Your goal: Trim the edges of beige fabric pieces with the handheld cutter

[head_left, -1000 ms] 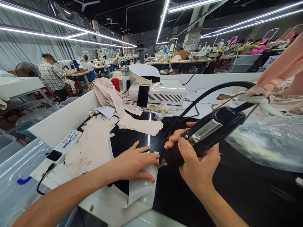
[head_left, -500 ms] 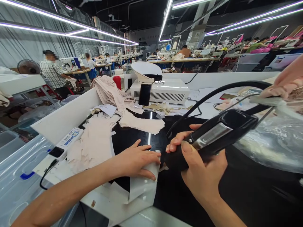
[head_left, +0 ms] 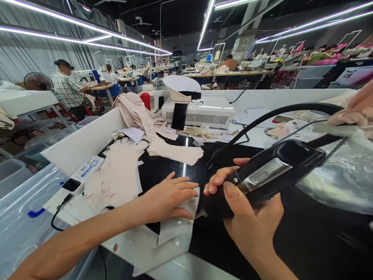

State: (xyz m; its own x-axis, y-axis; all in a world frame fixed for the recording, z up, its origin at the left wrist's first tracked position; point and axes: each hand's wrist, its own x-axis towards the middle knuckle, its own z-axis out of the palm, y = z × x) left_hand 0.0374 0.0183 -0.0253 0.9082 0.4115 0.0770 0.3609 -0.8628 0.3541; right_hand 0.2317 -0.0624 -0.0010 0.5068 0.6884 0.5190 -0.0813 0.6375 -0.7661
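My left hand [head_left: 171, 198] lies over a pale fabric piece [head_left: 193, 204] on a thin, semi-clear sheet [head_left: 171, 233], fingers stretched out. My right hand [head_left: 247, 206] is wrapped round a black handheld tool [head_left: 282, 163] with a silver metal strip along its side and a thick black cable [head_left: 247, 124]. The tool's lower end is just right of the fabric piece, over the black tabletop [head_left: 221, 249]. A small scrap [head_left: 201, 213] shows between them; whether the tool touches it I cannot tell. Left of my hand lies a heap of cut fabric pieces [head_left: 119, 175].
Beyond my hands are a stack of fabric strips [head_left: 177, 151], a phone [head_left: 179, 116], a white vented box [head_left: 201, 112] and a visor [head_left: 180, 88]. Another hand [head_left: 355, 111] reaches in at right above clear plastic bags [head_left: 338, 182]. A white box with a display [head_left: 87, 171] stands left.
The black tool and my right hand have shifted slightly right. My left hand stays on the fabric piece, its fingertips slightly lifted. The hand at the far right is a little lower.
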